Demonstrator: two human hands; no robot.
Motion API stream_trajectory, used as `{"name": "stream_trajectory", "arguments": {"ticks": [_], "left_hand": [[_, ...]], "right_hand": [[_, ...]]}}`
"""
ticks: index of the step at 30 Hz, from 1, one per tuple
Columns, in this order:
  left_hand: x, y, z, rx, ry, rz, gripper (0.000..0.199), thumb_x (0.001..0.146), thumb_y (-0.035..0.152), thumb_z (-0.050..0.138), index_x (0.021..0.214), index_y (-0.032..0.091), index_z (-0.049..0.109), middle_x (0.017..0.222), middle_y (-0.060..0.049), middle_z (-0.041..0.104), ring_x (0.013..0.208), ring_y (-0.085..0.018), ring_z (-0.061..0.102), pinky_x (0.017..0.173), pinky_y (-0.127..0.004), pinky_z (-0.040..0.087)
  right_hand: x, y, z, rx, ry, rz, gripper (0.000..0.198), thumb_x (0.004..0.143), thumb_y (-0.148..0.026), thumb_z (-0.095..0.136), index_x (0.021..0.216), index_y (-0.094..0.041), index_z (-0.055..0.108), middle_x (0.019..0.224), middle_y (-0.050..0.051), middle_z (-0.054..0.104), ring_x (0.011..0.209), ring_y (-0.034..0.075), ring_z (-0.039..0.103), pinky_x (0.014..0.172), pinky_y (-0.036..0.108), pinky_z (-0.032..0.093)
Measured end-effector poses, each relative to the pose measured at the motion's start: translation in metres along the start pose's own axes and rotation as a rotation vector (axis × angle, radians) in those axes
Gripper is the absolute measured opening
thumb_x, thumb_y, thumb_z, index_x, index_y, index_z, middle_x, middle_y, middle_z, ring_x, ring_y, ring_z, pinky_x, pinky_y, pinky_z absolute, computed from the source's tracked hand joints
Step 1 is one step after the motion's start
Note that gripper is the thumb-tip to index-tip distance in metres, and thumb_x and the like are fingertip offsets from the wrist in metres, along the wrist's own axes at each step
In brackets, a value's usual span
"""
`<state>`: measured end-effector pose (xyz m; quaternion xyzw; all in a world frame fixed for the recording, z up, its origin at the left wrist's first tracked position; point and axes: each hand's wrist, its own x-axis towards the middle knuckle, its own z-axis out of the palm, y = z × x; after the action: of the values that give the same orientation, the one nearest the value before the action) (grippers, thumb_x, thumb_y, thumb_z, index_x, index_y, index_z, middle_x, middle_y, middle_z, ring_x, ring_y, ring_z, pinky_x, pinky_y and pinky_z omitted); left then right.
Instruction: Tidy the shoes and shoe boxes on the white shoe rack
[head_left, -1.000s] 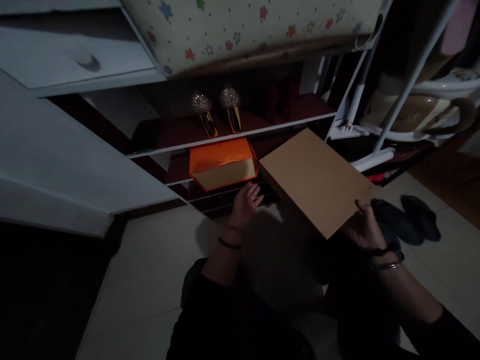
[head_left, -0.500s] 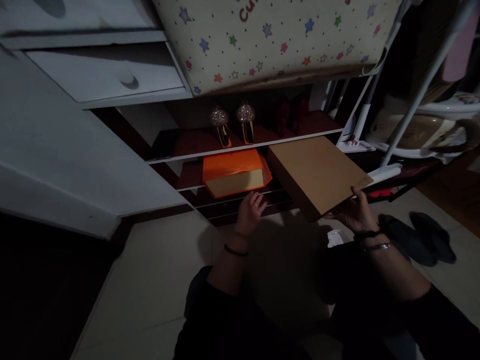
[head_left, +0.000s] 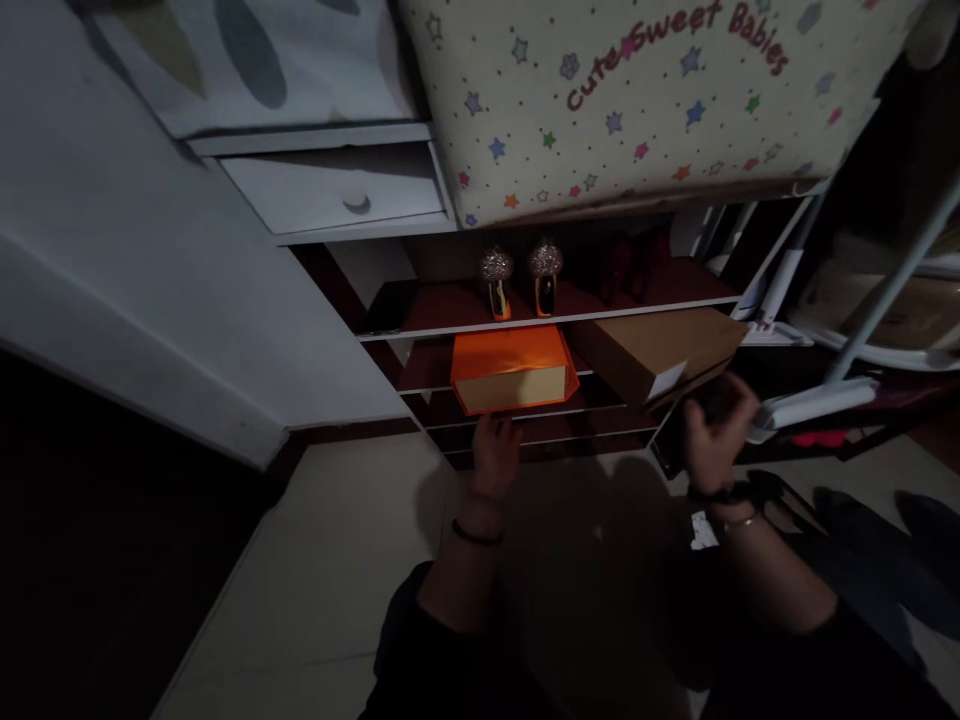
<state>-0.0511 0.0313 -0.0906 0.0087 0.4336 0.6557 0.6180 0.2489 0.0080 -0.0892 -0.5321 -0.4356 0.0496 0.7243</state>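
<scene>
A brown cardboard box (head_left: pixel 660 350) lies partly inside the middle shelf of a low shoe rack (head_left: pixel 547 318), its front end sticking out. My right hand (head_left: pixel 712 430) is blurred and sits under that front end, fingers against it. Left of it on the same shelf is an orange box (head_left: pixel 510 368). My left hand (head_left: pixel 495 448) holds nothing, its fingertips at the shelf edge just below the orange box. A pair of glittery gold heeled shoes (head_left: pixel 521 278) stands on the shelf above.
A star-printed cover (head_left: pixel 645 100) hangs over the top of the rack. A white drawer unit (head_left: pixel 337 190) stands to the left. White metal rack legs (head_left: pixel 885 290) are on the right, with dark slippers (head_left: pixel 862 510) on the pale tiled floor (head_left: pixel 315 570).
My right hand has carried the brown box from above the floor forward into the middle shelf beside the orange box. My left hand has stayed at the shelf edge. The view has tilted upward.
</scene>
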Motion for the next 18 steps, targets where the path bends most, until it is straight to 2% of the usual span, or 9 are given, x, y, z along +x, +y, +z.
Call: {"name": "stream_trajectory", "arguments": {"ticks": [1, 3, 5, 6, 8, 9, 12, 15, 18], "left_hand": [[0.002, 0.005, -0.001, -0.014, -0.002, 0.016, 0.012, 0.101, 0.030, 0.050, 0.105, 0.028, 0.060, 0.144, -0.006, 0.054, 0.144, -0.023, 0.051, 0.124, -0.053, 0.038], [0.005, 0.014, -0.003, -0.032, -0.024, 0.045, 0.015, 0.100, 0.035, 0.049, 0.107, 0.029, 0.062, 0.144, -0.006, 0.056, 0.144, -0.023, 0.051, 0.125, -0.053, 0.035], [0.007, 0.020, -0.003, -0.027, -0.022, 0.061, 0.019, 0.101, 0.038, 0.047, 0.107, 0.029, 0.063, 0.143, -0.005, 0.058, 0.145, -0.023, 0.050, 0.126, -0.053, 0.032], [0.007, 0.023, -0.004, -0.022, -0.014, 0.059, 0.021, 0.102, 0.040, 0.045, 0.108, 0.029, 0.063, 0.144, -0.006, 0.058, 0.145, -0.023, 0.050, 0.126, -0.054, 0.031], [0.007, 0.025, -0.005, -0.014, -0.001, 0.035, 0.026, 0.103, 0.044, 0.042, 0.111, 0.029, 0.062, 0.148, -0.007, 0.056, 0.147, -0.024, 0.048, 0.125, -0.054, 0.033], [0.007, 0.027, -0.006, -0.012, 0.001, 0.020, 0.028, 0.104, 0.046, 0.041, 0.113, 0.029, 0.061, 0.150, -0.008, 0.054, 0.148, -0.024, 0.047, 0.124, -0.053, 0.035], [0.011, 0.030, -0.013, -0.009, -0.021, -0.012, 0.034, 0.105, 0.050, 0.037, 0.119, 0.028, 0.059, 0.158, -0.010, 0.048, 0.150, -0.024, 0.047, 0.122, -0.052, 0.039], [0.017, 0.030, -0.024, -0.017, -0.038, -0.025, 0.042, 0.106, 0.055, 0.032, 0.117, 0.026, 0.060, 0.158, -0.011, 0.049, 0.150, -0.026, 0.047, 0.124, -0.052, 0.037], [0.021, 0.023, -0.036, -0.049, -0.087, -0.014, 0.044, 0.106, 0.052, 0.029, 0.112, 0.024, 0.064, 0.152, -0.012, 0.054, 0.146, -0.026, 0.052, 0.122, -0.049, 0.042]], "right_hand": [[-0.018, -0.010, 0.006, -0.078, -0.196, -0.200, 0.060, 0.082, -0.021, 0.070, 0.140, -0.020, 0.053, 0.138, 0.013, 0.055, 0.130, 0.029, 0.054, 0.118, 0.055, 0.043], [-0.050, -0.032, 0.032, -0.176, -0.545, -0.488, 0.066, 0.088, -0.020, 0.066, 0.152, -0.021, 0.046, 0.145, 0.016, 0.052, 0.138, 0.032, 0.049, 0.118, 0.057, 0.043], [-0.071, -0.050, 0.071, -0.256, -0.784, -0.682, 0.081, 0.092, -0.018, 0.061, 0.165, -0.017, 0.027, 0.159, 0.023, 0.041, 0.151, 0.036, 0.037, 0.124, 0.063, 0.034], [-0.078, -0.056, 0.093, -0.310, -0.849, -0.733, 0.084, 0.093, -0.016, 0.059, 0.168, -0.016, 0.021, 0.164, 0.025, 0.035, 0.156, 0.038, 0.029, 0.127, 0.066, 0.027], [-0.086, -0.059, 0.135, -0.399, -0.897, -0.794, 0.084, 0.096, -0.011, 0.053, 0.170, -0.017, 0.014, 0.169, 0.026, 0.026, 0.162, 0.039, 0.015, 0.127, 0.070, 0.020], [-0.088, -0.057, 0.153, -0.439, -0.915, -0.817, 0.083, 0.098, -0.009, 0.050, 0.171, -0.021, 0.013, 0.171, 0.025, 0.024, 0.162, 0.040, 0.014, 0.126, 0.073, 0.018], [-0.088, -0.047, 0.190, -0.547, -0.982, -0.859, 0.081, 0.103, -0.008, 0.042, 0.171, -0.037, 0.009, 0.170, 0.020, 0.031, 0.158, 0.039, 0.025, 0.120, 0.082, 0.015], [-0.082, -0.043, 0.201, -0.605, -1.017, -0.872, 0.079, 0.105, -0.012, 0.041, 0.170, -0.045, 0.009, 0.164, 0.018, 0.041, 0.151, 0.039, 0.035, 0.117, 0.081, 0.020], [-0.076, -0.049, 0.192, -0.623, -0.984, -0.939, 0.077, 0.106, -0.014, 0.041, 0.169, -0.046, 0.011, 0.163, 0.020, 0.041, 0.149, 0.040, 0.037, 0.114, 0.078, 0.024]]}}
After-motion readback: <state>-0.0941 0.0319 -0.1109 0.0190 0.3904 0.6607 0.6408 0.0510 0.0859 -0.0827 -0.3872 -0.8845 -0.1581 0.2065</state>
